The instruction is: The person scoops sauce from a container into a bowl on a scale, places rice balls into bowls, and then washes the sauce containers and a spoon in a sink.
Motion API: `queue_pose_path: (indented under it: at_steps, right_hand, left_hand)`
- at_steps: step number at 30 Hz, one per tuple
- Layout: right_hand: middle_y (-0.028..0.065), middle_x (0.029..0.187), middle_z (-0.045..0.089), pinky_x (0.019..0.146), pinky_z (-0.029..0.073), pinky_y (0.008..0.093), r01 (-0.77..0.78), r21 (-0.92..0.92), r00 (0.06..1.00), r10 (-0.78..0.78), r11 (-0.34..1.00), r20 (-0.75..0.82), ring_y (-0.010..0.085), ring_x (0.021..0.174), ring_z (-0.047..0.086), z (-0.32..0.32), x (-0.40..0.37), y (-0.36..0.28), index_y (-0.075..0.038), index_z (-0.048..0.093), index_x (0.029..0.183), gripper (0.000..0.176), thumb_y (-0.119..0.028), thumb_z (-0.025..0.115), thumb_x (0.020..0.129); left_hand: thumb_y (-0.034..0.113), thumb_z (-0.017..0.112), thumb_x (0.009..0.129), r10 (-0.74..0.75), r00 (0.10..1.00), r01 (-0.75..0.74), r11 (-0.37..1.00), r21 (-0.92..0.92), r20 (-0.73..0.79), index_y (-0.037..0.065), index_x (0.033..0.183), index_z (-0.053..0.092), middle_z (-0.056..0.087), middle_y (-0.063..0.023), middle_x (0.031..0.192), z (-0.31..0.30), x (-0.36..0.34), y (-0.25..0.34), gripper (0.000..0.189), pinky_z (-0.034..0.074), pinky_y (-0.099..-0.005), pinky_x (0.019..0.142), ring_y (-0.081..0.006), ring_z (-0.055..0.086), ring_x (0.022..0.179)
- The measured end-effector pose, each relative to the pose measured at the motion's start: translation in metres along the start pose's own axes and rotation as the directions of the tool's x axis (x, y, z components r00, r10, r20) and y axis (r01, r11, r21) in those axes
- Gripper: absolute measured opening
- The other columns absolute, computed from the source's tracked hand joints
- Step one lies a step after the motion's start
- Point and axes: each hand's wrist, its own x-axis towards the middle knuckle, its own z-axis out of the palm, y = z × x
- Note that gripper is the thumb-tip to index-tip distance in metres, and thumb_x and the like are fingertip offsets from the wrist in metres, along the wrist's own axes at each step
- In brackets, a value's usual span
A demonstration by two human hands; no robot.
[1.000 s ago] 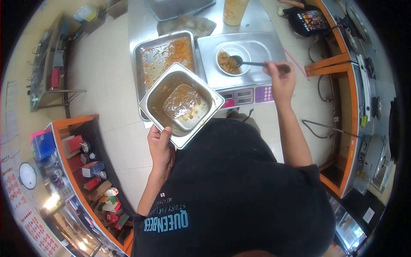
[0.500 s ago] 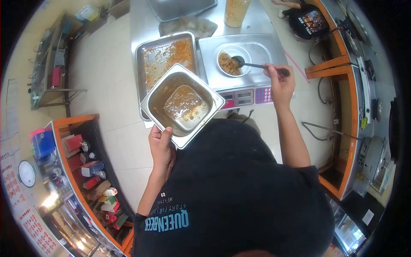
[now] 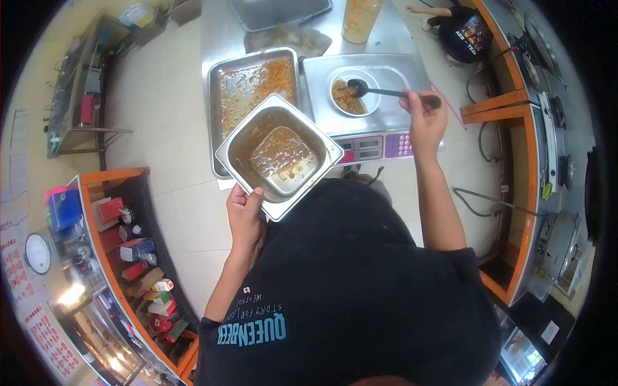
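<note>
My left hand [image 3: 246, 209] is closed on the near corner of a square steel pan [image 3: 309, 174], which is tilted and has brown sauce residue on its bottom. In my right hand [image 3: 425, 119] is the handle of a black spoon [image 3: 386, 92]. The spoon's bowl rests in a white bowl [image 3: 369, 108] of brown minced food [image 3: 346, 98]. That bowl sits on the steel plate of a scale [image 3: 399, 66] with a pink and grey panel. Behind the steel pan lies a steel tray [image 3: 237, 101] with orange, oily residue.
A crumpled cloth [image 3: 286, 40], a grey tub [image 3: 277, 14] and a patterned cup [image 3: 362, 20] stand at the table's far side. Another person [image 3: 465, 35] is low at the upper right. Orange-framed shelves [image 3: 112, 257] and counters [image 3: 529, 193] flank both sides.
The spoon's bowl has shifted slightly within the white bowl, and my right hand has moved slightly with it. The whole view has shifted a little. The other person's arm has moved.
</note>
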Motion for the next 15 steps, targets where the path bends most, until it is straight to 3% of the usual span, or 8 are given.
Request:
queue_pose_path:
  at_steps: [6,9,13,15]
  right_hand:
    - [0.0134,0.094,0.073,0.075,0.056,0.0269,0.084,-0.3,0.969,-0.008,0.95,0.245,0.0156,0.084,0.071,0.017,-0.019,0.015,0.002,0.056,0.099,0.013,-0.006,0.064,0.092]
    - [0.0126,0.092,0.073,0.074,0.057,0.0271,0.195,-0.309,0.959,-0.115,0.931,0.258,0.0164,0.084,0.071,0.014,-0.014,0.013,0.001,0.057,0.098,0.012,-0.006,0.065,0.092]
    - [0.0107,0.092,0.073,0.074,0.058,0.0296,0.204,-0.474,0.932,-0.021,0.857,0.362,0.0192,0.084,0.072,0.018,-0.013,-0.005,-0.001,0.058,0.099,0.012,-0.006,0.065,0.091]
    - [0.01,0.092,0.073,0.074,0.058,0.0299,0.242,-0.468,0.938,-0.08,0.85,0.338,0.0193,0.084,0.072,0.016,-0.015,-0.012,-0.001,0.058,0.1,0.012,-0.006,0.065,0.091]
  left_hand:
    - [0.001,0.058,0.092,-0.018,1.0,0.018,1.0,-0.003,0.008,-0.003,0.116,0.057,0.067,-0.0111,0.108,0.004,-0.001,0.003,0.024,0.048,-0.0297,0.092,-0.0143,0.064,0.097]
    - [0.001,0.057,0.092,-0.009,1.0,0.009,1.0,0.006,0.009,-0.003,0.116,0.057,0.067,-0.0112,0.108,0.002,0.0,0.002,0.024,0.049,-0.0296,0.091,-0.0143,0.064,0.097]
    - [0.001,0.057,0.092,-0.006,1.0,0.006,1.0,0.013,0.012,-0.003,0.115,0.057,0.067,-0.0112,0.108,0.005,0.0,0.004,0.023,0.049,-0.0297,0.09,-0.0143,0.064,0.097]
    - [0.0,0.056,0.092,-0.011,1.0,0.011,1.0,0.012,0.018,-0.003,0.115,0.057,0.067,-0.0112,0.108,0.007,0.001,0.005,0.024,0.049,-0.0297,0.09,-0.0144,0.065,0.097]
